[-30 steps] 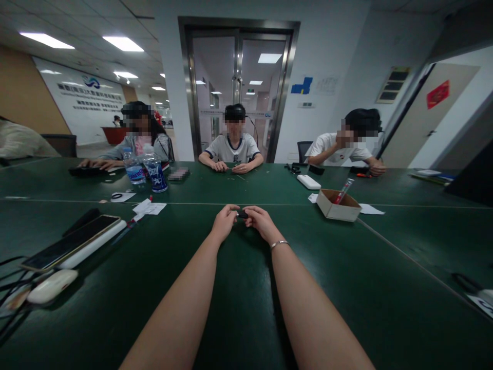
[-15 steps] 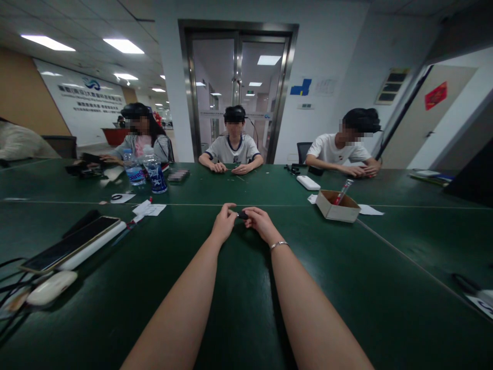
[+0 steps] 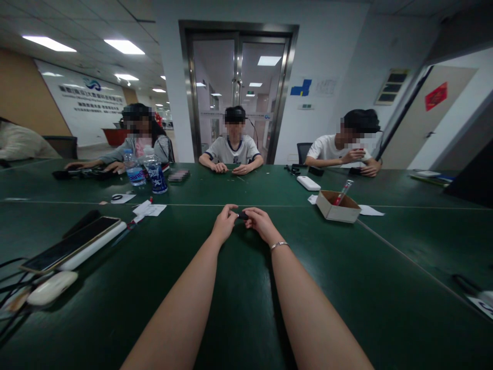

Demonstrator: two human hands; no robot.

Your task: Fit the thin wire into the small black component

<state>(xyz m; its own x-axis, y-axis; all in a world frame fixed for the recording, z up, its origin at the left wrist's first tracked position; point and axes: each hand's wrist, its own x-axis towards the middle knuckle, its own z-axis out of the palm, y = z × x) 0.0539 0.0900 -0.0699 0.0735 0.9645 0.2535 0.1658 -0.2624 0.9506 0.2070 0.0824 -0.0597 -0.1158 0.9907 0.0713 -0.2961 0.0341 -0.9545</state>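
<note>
Both my arms reach forward over the dark green table [image 3: 239, 288]. My left hand [image 3: 224, 224] and my right hand [image 3: 260, 223] meet at the middle, fingers curled, pinching a small black object [image 3: 242, 216] between them. The object is mostly hidden by my fingertips and too small to name. A thin bracelet [image 3: 279, 245] sits on my right wrist.
An open cardboard box [image 3: 338, 205] with a red pen stands to the right. A phone on a white slab [image 3: 73, 243], a white mouse [image 3: 52, 287] and cables lie at the left. Two water bottles [image 3: 146, 172] and paper slips are further back. Three people sit across the table.
My hands have stayed in place on the small black object. The person at the far right has lifted a hand, and the person at the far left has shifted their arms.
</note>
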